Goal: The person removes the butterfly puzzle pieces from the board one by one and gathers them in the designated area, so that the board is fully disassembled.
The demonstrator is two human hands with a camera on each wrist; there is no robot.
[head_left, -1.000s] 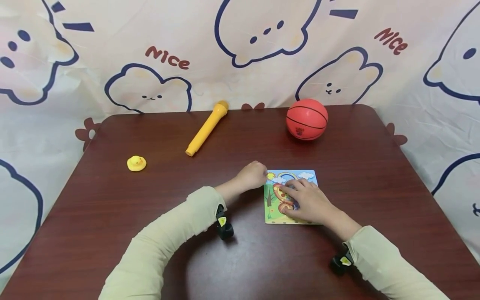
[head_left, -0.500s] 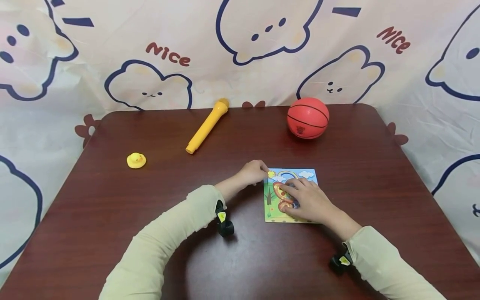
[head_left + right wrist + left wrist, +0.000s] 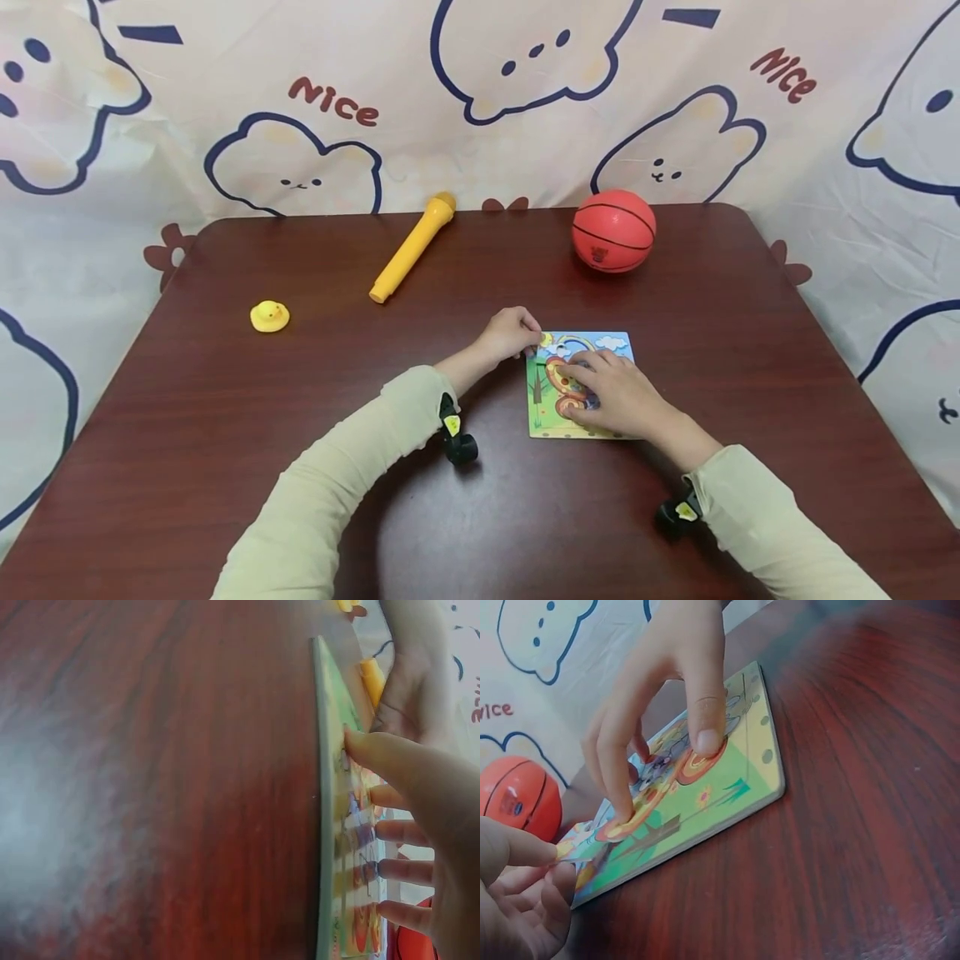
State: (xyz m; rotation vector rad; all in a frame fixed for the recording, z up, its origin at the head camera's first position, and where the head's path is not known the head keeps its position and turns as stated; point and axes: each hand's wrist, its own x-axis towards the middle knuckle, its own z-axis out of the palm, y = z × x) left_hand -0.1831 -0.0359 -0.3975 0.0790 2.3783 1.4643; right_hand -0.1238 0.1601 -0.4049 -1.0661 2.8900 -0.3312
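Observation:
A picture jigsaw puzzle (image 3: 538, 421) with a butterfly design lies flat on the table. At its far left corner my left hand (image 3: 510, 335) pinches the corner piece with the sun (image 3: 548, 340) between thumb and finger. In the left wrist view that corner piece (image 3: 567, 847) is tilted up slightly, with printed colour visible below it. My right hand (image 3: 618, 396) rests spread fingertips on the butterfly, covering much of the puzzle's right half. The right wrist view shows the thumb (image 3: 367, 746) and fingertips touching the puzzle's surface.
A yellow toy microphone (image 3: 412, 248) lies toward the back of the brown table (image 3: 300, 433). A red toy basketball (image 3: 614, 232) is at the back right. A small yellow rubber duck (image 3: 270, 317) sits at the left. A printed cloth (image 3: 480, 158) hangs behind.
The left hand's fingers have shifted slightly right onto the puzzle's corner, and the sun piece there has risen a little. My right hand stays in place on the puzzle.

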